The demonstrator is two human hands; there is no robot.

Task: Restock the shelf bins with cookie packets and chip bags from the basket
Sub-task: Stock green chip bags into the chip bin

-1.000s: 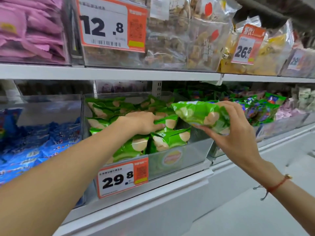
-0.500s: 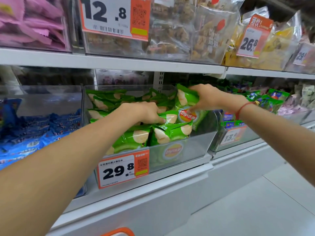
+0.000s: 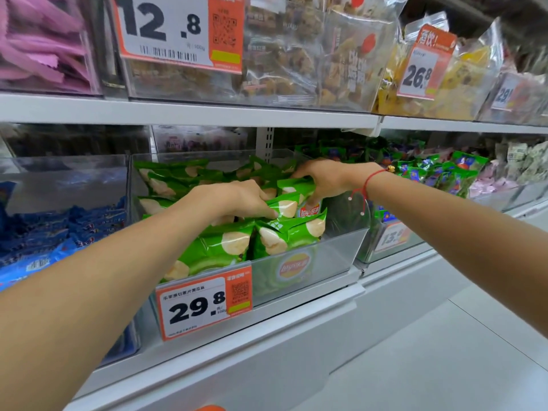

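Nearest the camera: both forearms extended forward and slightly upward, converging over the clear bin (image 3: 335, 250) at the front edge of the lower shelf (image 3: 267, 327).

Left forearm enters from the bottom-left corner. Left hand (image 3: 234, 200) palm-down on the pile of green chip bags (image 3: 237, 244) in the bin; fingers curled over the top of the pile, fingertips tucked against one green bag (image 3: 286, 206) near the pile's middle. They appear to clamp that bag, though the contact is partly hidden by the knuckles.

Right forearm enters from the right edge, with a red string bracelet (image 3: 366, 186) at the wrist. Right hand (image 3: 321, 179) is palm-down toward the bin's rear right, wrist bent; its fingers bend down round the top of another chip bag (image 3: 308, 207) standing upright between the two hands, logo showing below the fingers.

Bin front carries an orange-and-white price tag (image 3: 204, 304) reading 29.8. Green bags fill the bin from the front wall to the back.

Left of it, a bin of blue packets (image 3: 44, 241). Right of it, a bin of mixed green and blue packets (image 3: 430, 170).

Farther up, the upper shelf (image 3: 189, 112) holds pink packets (image 3: 41, 46) at its left end, clear bags of brown snacks (image 3: 296, 54) behind a 12.8 tag (image 3: 178, 28), and yellow snacks (image 3: 462, 81) with a 26.8 tag (image 3: 421, 69).
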